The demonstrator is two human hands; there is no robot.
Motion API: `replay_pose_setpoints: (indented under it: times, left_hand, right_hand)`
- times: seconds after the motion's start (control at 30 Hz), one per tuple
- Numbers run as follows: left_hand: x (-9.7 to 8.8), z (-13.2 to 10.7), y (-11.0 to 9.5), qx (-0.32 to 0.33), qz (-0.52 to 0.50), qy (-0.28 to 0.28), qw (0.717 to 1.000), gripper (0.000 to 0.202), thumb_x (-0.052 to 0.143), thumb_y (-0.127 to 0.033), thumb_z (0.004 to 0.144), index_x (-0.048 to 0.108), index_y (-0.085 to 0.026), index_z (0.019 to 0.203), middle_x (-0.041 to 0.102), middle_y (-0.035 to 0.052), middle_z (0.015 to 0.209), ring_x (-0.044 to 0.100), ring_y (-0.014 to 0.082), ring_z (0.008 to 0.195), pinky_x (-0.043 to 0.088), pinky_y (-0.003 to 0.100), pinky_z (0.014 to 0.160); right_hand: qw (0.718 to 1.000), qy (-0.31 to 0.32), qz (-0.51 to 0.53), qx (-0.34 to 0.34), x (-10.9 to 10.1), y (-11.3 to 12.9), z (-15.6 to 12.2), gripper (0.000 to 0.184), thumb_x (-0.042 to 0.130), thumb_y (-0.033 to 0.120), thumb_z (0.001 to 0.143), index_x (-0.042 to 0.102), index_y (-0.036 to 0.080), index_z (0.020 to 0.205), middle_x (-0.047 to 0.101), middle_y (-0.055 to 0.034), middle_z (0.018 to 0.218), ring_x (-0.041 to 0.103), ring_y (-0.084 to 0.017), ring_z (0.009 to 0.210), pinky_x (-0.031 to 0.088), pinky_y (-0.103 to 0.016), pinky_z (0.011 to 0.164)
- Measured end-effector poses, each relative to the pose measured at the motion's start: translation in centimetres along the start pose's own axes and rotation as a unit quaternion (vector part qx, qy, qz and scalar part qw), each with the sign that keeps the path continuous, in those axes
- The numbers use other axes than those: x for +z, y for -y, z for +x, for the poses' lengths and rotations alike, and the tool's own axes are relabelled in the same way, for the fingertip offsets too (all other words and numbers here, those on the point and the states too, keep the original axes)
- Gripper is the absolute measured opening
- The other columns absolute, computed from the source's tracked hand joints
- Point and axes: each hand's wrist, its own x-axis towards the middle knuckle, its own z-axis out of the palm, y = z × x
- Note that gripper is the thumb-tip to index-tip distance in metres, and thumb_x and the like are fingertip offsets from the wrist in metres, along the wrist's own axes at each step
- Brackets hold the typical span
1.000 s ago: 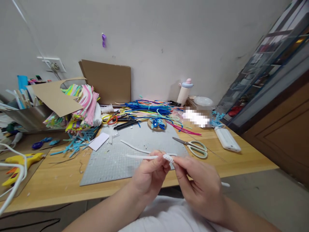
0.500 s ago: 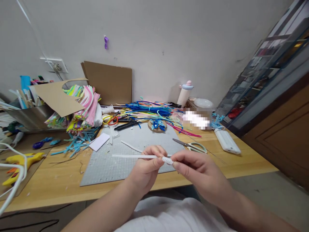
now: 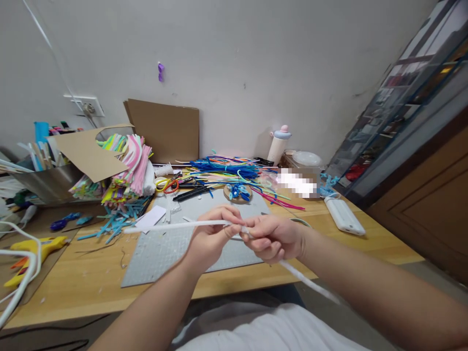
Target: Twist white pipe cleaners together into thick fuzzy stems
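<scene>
My left hand (image 3: 211,235) pinches a long white pipe cleaner (image 3: 171,225) that sticks out to the left over the grey cutting mat (image 3: 164,246). Close beside it, my right hand (image 3: 272,236) is closed on the same white pipe cleaner, whose other end trails down to the lower right (image 3: 310,287). Both hands meet above the mat's near right part, fingertips touching around a small twisted bit of the cleaner.
A heap of coloured pipe cleaners (image 3: 223,168) lies behind the mat, with bundles (image 3: 126,168) and cardboard at the left. A yellow glue gun (image 3: 34,246) is at the far left, a white power bank (image 3: 343,217) at the right, and a bottle (image 3: 278,144) by the wall.
Both hands have risen and moved away from me over the mat. The white pipe cleaner now reaches further left, and its tail hangs from my right hand. The scissors are mostly hidden.
</scene>
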Motion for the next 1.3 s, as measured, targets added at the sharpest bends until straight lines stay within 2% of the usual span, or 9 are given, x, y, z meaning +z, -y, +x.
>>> replay_pose_setpoints:
  times: [0.17, 0.23, 0.3, 0.4, 0.6, 0.7, 0.87, 1.17, 1.3]
  left_hand:
    - [-1.3, 0.6, 1.2, -0.052, 0.006, -0.095, 0.994, 0.010, 0.071, -0.024, 0.069, 0.064, -0.016, 0.067, 0.060, 0.0016, 0.073, 0.052, 0.0116, 0.058, 0.041, 0.026, 0.060]
    - [-1.7, 0.7, 1.7, -0.061, 0.038, -0.149, 0.986, 0.010, 0.070, -0.022, 0.069, 0.064, -0.015, 0.066, 0.060, 0.0005, 0.064, 0.052, 0.0117, 0.059, 0.040, 0.024, 0.060]
    - [-1.8, 0.6, 2.0, -0.068, 0.044, -0.179, 0.981, 0.010, 0.070, -0.022, 0.069, 0.064, -0.014, 0.066, 0.059, -0.0001, 0.058, 0.052, 0.0117, 0.059, 0.039, 0.024, 0.060]
    - [-1.0, 0.3, 2.0, -0.092, -0.022, -0.181, 0.979, 0.012, 0.070, -0.024, 0.069, 0.064, -0.014, 0.065, 0.061, 0.0004, 0.059, 0.054, 0.0121, 0.060, 0.041, 0.024, 0.062]
    - [0.2, -0.7, 2.1, -0.171, -0.226, -0.153, 0.947, 0.011, 0.073, -0.022, 0.068, 0.067, -0.013, 0.070, 0.065, 0.0007, 0.071, 0.058, 0.0105, 0.068, 0.045, 0.022, 0.066]
    - [0.1, -1.2, 2.3, -0.196, -0.288, -0.131, 0.928, 0.011, 0.070, -0.022, 0.072, 0.069, -0.013, 0.078, 0.066, 0.0016, 0.077, 0.059, 0.0105, 0.073, 0.046, 0.021, 0.068]
    - [0.2, -1.5, 1.9, -0.220, -0.338, -0.091, 0.910, 0.009, 0.071, -0.021, 0.071, 0.068, -0.013, 0.074, 0.066, 0.0023, 0.075, 0.059, 0.0109, 0.071, 0.046, 0.021, 0.070]
    - [0.5, -1.9, 1.4, -0.255, -0.359, 0.029, 0.897, 0.020, 0.077, -0.029, 0.065, 0.062, -0.016, 0.067, 0.055, -0.0008, 0.070, 0.054, 0.0117, 0.068, 0.045, 0.026, 0.070]
    - [0.4, -2.2, 1.1, -0.329, -0.346, 0.062, 0.877, 0.026, 0.080, -0.034, 0.060, 0.063, -0.015, 0.067, 0.055, -0.0005, 0.064, 0.053, 0.0088, 0.060, 0.041, 0.020, 0.059]
  right_hand:
    - [0.960, -0.185, -0.190, -0.094, 0.1, -1.1, 1.7, 0.018, 0.048, 0.036, 0.086, 0.047, 0.019, 0.091, 0.051, 0.0053, 0.061, 0.031, -0.004, 0.036, 0.026, -0.016, 0.036]
    - [0.885, -0.295, -0.335, -0.136, 0.2, -1.5, 2.0, 0.019, 0.050, 0.034, 0.084, 0.050, 0.018, 0.095, 0.054, 0.0038, 0.066, 0.038, -0.005, 0.041, 0.029, -0.017, 0.040]
    - [0.776, -0.377, -0.472, -0.179, 0.6, -1.8, 2.1, 0.021, 0.052, 0.031, 0.083, 0.053, 0.018, 0.100, 0.057, 0.0023, 0.072, 0.044, -0.007, 0.049, 0.032, -0.019, 0.046]
    - [0.638, -0.428, -0.602, -0.219, 1.8, -2.1, 1.9, 0.025, 0.052, 0.030, 0.085, 0.056, 0.021, 0.108, 0.062, 0.0005, 0.079, 0.051, -0.009, 0.059, 0.034, -0.021, 0.054]
    - [0.499, -0.477, -0.670, -0.272, 3.5, -2.9, 2.2, 0.020, 0.045, 0.026, 0.090, 0.064, 0.020, 0.095, 0.068, -0.0021, 0.082, 0.061, -0.013, 0.073, 0.037, -0.023, 0.063]
    - [0.485, -0.480, -0.657, -0.320, 3.4, -3.6, 2.5, 0.020, 0.045, 0.025, 0.090, 0.065, 0.020, 0.094, 0.068, -0.0024, 0.080, 0.062, -0.012, 0.071, 0.038, -0.022, 0.062]
    - [0.508, -0.460, -0.623, -0.378, 3.6, -4.4, 2.1, 0.018, 0.048, 0.021, 0.088, 0.063, 0.019, 0.096, 0.069, -0.0033, 0.085, 0.062, -0.013, 0.073, 0.042, -0.023, 0.066]
    - [0.613, -0.398, -0.578, -0.363, 5.2, -4.0, 0.3, 0.015, 0.048, 0.021, 0.087, 0.063, 0.019, 0.088, 0.064, 0.0005, 0.071, 0.055, -0.009, 0.059, 0.041, -0.020, 0.056]
    - [0.559, -0.354, -0.648, -0.378, 5.7, -4.0, -0.8, 0.016, 0.045, 0.017, 0.088, 0.061, 0.018, 0.090, 0.062, 0.0004, 0.069, 0.054, -0.009, 0.058, 0.039, -0.021, 0.056]
